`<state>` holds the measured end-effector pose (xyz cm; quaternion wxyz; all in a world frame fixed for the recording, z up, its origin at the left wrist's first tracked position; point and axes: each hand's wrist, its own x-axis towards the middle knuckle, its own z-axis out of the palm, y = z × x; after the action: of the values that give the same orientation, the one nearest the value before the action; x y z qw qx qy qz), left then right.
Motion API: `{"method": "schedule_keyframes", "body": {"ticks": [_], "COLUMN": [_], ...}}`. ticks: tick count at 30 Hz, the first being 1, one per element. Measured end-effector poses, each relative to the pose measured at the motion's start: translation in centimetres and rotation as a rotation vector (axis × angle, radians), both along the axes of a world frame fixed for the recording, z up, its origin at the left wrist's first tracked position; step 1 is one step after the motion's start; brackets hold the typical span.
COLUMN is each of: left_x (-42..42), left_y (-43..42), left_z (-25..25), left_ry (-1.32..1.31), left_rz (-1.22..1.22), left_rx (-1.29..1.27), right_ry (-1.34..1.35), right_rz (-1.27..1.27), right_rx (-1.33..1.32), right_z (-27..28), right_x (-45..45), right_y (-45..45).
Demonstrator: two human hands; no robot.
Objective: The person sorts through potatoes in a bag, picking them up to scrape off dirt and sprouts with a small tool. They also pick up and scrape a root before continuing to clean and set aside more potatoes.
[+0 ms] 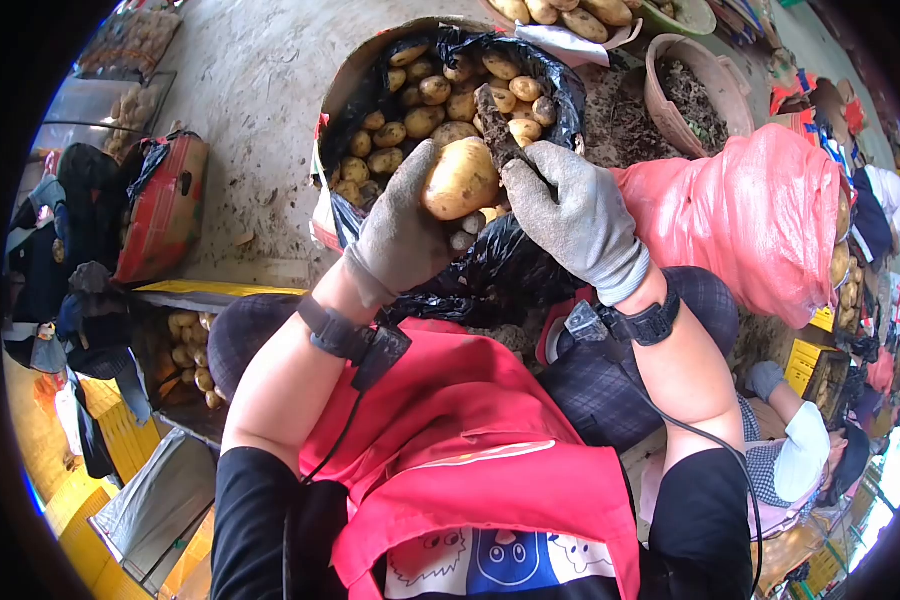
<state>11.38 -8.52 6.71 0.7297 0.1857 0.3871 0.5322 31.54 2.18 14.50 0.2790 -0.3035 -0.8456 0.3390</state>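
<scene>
- Centrally in the head view, the left hand (402,235), in a grey work glove, holds a large yellow potato (461,180); the thumb lies along its near side and the other fingers are mostly hidden beneath it.
- The right hand (577,212), gloved likewise, has its fingers closed around the lower end of a dark, soil-caked tool (495,122), which tilts up just beside the potato. Whether the tool touches the skin I cannot tell, nor exactly what kind of tool it is.
- Both hands are over the near side of a round container (342,92) lined with a black plastic bag (515,262); smaller potatoes (425,122) lie inside, several smudged with soil.
- Each wrist carries a dark strapped device, the left one (335,330) and the right one (655,322), both with cables.
- A red apron (460,400) covers the lap, between dark checked trouser legs (610,395).
- Beside the right forearm lies a pink sack (725,215), potatoes showing at its far right end; beyond it stands a pink tub (654,95) holding dark soil.
- At the left are a red bag (165,210) on the concrete floor (240,110) and a crate of potatoes (185,350) near the knee.
- Another person (800,445), in pale sleeves, sits at the lower right.
</scene>
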Motion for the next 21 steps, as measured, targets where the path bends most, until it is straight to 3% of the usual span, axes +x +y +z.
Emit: {"method": "schedule_keyframes", "body": {"ticks": [1,2,7,8,9,11,15,17,21], "left_x": [0.0,0.1,0.3,0.8,1.7,3.7,3.5,2.9,4.7], "left_y": [0.0,0.0,0.0,0.5,0.9,1.4,1.8,1.7,2.2], "left_z": [-0.5,-0.7,-1.3,-0.3,0.9,3.2,2.8,1.9,4.4], "left_ry": [0.491,0.491,-0.741,-0.961,-0.962,-0.506,-0.404,-0.428,-0.311], "left_rz": [0.062,0.063,-0.079,-0.057,-0.057,0.276,0.337,0.228,0.401], "left_rx": [-0.008,-0.007,0.205,0.103,0.102,-0.119,-0.187,-0.079,-0.294], "right_ry": [0.036,0.035,-0.198,-0.183,-0.193,-0.268,-0.278,-0.273,-0.353], "right_rz": [-0.009,-0.009,0.003,-0.005,0.005,-0.001,-0.125,-0.149,-0.082], "right_rx": [-0.007,-0.006,0.113,0.147,0.180,0.284,0.294,0.307,0.302], "right_z": [0.1,0.3,0.7,0.7,0.7,0.3,0.8,0.5,0.8], "right_x": [0.0,0.1,-0.1,-0.4,-0.7,-1.1,-1.2,-0.9,-0.9], "right_y": [0.1,0.1,-1.2,-1.5,-1.8,-3.0,-1.6,-1.1,-2.0]}}
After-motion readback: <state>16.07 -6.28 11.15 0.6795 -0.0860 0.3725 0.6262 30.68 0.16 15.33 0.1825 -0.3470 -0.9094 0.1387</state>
